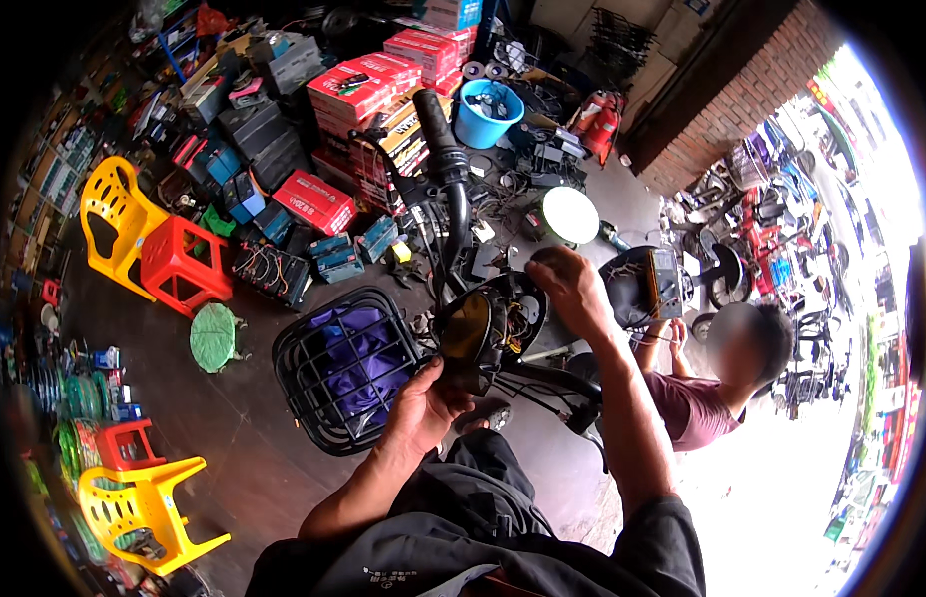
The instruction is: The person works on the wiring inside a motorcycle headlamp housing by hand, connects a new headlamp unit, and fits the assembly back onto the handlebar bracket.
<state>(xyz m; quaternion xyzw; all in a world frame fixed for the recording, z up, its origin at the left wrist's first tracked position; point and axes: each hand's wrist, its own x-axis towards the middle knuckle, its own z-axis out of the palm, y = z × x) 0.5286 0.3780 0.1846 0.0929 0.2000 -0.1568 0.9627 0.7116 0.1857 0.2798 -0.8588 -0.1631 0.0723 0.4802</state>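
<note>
The headlight (465,326) sits just right of the basket (287,381), below the bend of the handlebar (455,204); its back is open, and thin wires (522,316) show inside. The left hand (423,406) is at the basket's near right corner, its thumb along the lamp's lower edge and its fingers half curled, perhaps to steady it from beneath; the right hand (574,289) reaches farther right of the basket, fingers bent at the housing's far rim, probably so the opening stays within reach between the two hands; whether either grip pinches firmly or only rests there, one cannot tell. A purple cloth (358,373) lies bunched in the basket, which likely keeps it off the dusty floor (249,423).

The floor is dark and smooth around the basket; left of it stand a red stool (184,264), a round green stool (214,336) and a yellow chair (119,229), with a second yellow chair (149,507) nearer the person; beyond the basket, red boxes (363,90) are stacked, perhaps to save room, and a blue tub (488,129) holds small parts; well right of it a co-worker (697,408) in a maroon shirt sits near a black seat (627,284); past a brick pillar (741,109), bright daylight falls on crowded bikes (766,234).
</note>
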